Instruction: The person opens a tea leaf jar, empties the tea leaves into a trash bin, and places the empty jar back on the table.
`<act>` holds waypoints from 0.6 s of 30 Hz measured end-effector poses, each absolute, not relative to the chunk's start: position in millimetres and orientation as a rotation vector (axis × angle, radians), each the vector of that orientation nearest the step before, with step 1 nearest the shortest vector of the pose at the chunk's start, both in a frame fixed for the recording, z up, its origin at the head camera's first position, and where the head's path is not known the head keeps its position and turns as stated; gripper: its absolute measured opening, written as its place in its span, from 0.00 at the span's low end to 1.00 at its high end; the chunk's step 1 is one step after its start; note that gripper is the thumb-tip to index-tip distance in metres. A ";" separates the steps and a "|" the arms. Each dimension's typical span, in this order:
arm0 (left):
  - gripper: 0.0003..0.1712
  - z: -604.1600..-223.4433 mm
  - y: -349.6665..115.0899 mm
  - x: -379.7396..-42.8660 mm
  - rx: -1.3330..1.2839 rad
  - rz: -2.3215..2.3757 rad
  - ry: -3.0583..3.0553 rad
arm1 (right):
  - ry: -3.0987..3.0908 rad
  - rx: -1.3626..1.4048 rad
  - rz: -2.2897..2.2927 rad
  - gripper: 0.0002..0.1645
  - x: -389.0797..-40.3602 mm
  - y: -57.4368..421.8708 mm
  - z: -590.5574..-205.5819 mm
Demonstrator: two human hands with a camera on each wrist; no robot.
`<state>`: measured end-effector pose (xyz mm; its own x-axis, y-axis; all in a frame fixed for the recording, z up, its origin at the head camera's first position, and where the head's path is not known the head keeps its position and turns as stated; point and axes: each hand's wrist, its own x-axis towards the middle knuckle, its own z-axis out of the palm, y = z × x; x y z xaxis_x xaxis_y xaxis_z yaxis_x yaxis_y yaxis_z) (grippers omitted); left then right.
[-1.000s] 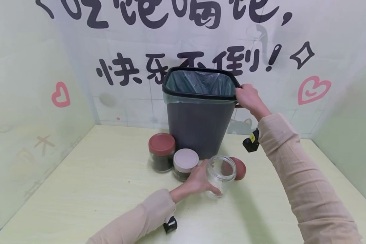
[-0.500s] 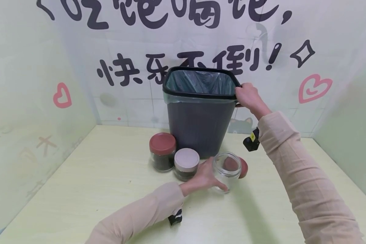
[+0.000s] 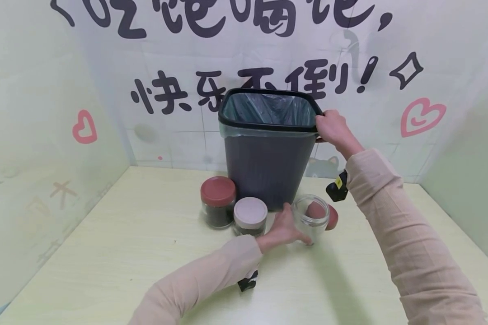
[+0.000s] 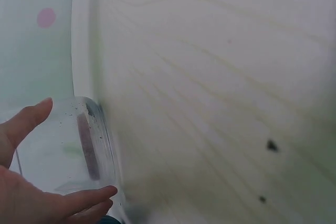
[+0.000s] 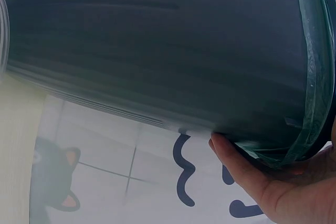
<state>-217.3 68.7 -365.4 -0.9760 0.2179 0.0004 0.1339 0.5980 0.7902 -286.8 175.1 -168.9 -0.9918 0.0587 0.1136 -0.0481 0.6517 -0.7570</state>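
The table (image 3: 146, 253) runs pale yellow, faintly grained, to a back wall (image 3: 175, 149) hung with a light print. Two rows of dark writing (image 3: 170, 94) cross it; one pink heart (image 3: 85, 140) sits out toward nine o'clock, another heart (image 3: 423, 119) toward three. With the bin (image 3: 268, 164) as hub and twelve at the wall, a grey cat (image 3: 323, 169) is printed low at two o'clock.

The bin is dark grey, lined in thin green plastic (image 3: 270, 110). The person's right hand (image 3: 336, 128) is clamped on its black rim (image 3: 268, 127) at three o'clock. At five o'clock the left hand (image 3: 284, 230), well apart from the other, is wrapped round the clear jar (image 3: 311, 226), thumb on the near side and fingers on the far. A red lid (image 3: 332, 218) lies just behind the jar, partly seen through its glass.

The pink jar (image 3: 250, 213) stands near seven o'clock, the red jar (image 3: 218, 192) beside it at eight; both hold something dark. A soft shadow (image 3: 341, 280) stretches over the table toward five. Close to the left wrist, two dark specks (image 4: 271, 145) mark the surface.
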 end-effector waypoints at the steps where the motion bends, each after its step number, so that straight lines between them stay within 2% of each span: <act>1: 0.55 -364.8 69.3 -218.1 0.297 1.328 2.729 | -2.737 -0.009 1.258 0.20 -286.9 175.0 -168.9; 4: 0.49 -363.8 70.4 -220.5 0.290 1.319 2.746 | -2.741 -0.005 1.256 0.21 -286.9 174.3 -169.1; 6: 0.49 -363.0 71.0 -221.7 0.282 1.320 2.743 | -2.738 0.000 1.259 0.21 -286.7 174.1 -169.1; 13: 0.64 -362.2 74.8 -225.9 0.201 1.375 2.681 | -2.749 0.002 1.259 0.23 -286.0 174.9 -169.5; 18: 0.61 -362.9 77.5 -229.5 0.183 1.370 2.702 | -2.746 0.004 1.248 0.23 -286.3 174.6 -170.0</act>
<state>-229.5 77.5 -362.9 -0.9871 0.1551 -0.0400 0.0593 0.5862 0.8080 -286.3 174.6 -170.0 -0.9921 0.0491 0.1152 -0.0545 0.6587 -0.7504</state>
